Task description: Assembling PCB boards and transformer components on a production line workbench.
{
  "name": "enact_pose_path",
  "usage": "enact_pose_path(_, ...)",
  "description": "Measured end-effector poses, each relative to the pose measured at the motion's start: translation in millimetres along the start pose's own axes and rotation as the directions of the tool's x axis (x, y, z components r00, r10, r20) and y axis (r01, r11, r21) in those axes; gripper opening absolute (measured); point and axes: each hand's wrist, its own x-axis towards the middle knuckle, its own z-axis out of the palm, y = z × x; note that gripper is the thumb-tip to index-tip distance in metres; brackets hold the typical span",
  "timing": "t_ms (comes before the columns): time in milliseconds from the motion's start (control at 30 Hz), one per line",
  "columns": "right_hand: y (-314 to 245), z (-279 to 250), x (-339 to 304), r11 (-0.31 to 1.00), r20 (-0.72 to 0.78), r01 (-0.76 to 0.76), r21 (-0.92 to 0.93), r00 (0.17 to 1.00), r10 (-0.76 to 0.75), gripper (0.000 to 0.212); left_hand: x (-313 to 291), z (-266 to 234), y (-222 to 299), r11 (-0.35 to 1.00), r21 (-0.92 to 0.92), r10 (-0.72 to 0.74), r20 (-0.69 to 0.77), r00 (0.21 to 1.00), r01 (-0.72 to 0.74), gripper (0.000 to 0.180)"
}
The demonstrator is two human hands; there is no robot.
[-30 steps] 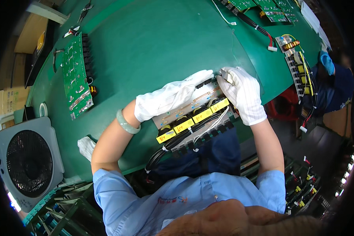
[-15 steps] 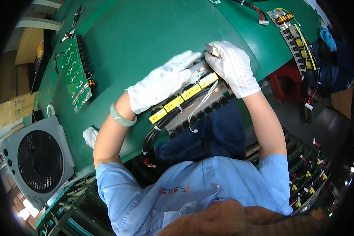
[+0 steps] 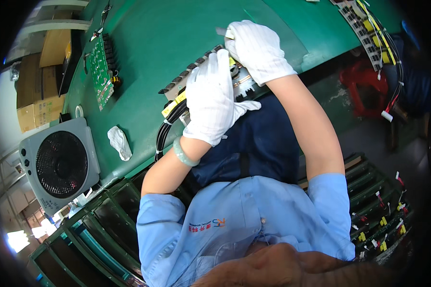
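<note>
In the head view, lays the white-gloved left hand (image 3: 209,93) across the board (image 3: 242,82), back upward, unclenched, fingers stretched close together and thumb spread toward the right. Bends the fingers of the right hand (image 3: 258,51), gloved too, and pinches a small grey piece (image 3: 221,31) at their tips, near the board's right end; cannot tell its kind. Has the board at the near edge of the green table (image 3: 167,28), slanting upward to the right, just beyond the lap (image 3: 263,138). Shows black parts (image 3: 190,71) along its far edge, plus a yellow block (image 3: 174,105) and black cables (image 3: 164,131) left of the left hand. Farther left, shows a green board (image 3: 100,71), a white cloth (image 3: 119,142) and a fan (image 3: 61,160); at upper right, a second board (image 3: 359,26) above a red stool (image 3: 361,91).
</note>
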Motion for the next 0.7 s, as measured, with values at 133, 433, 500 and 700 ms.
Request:
enact_pose_path(133,2,3,1,1.000,-0.030,-0.002,-0.005,1.000,0.002,0.021,-1,11,-1,0.994,0.109,0.007,-0.027,1.000,-0.004,0.120)
enact_pose_path(433,-8,-4,5,0.999,0.013,-0.015,0.049,1.000,0.015,0.020,9,-3,-22,0.997,-0.056,-0.053,0.020,0.998,0.054,0.065)
enact_pose_path(500,-4,-4,5,0.998,0.006,-0.023,0.058,1.000,0.022,0.021,-2,-29,-33,0.958,-0.284,-0.048,-0.086,0.995,0.022,0.054)
enact_pose_path(700,7,0,-1,1.000,-0.022,0.002,0.028,1.000,-0.001,0.017,-56,-63,-45,0.983,-0.065,-0.186,-0.330,0.925,0.174,0.102)
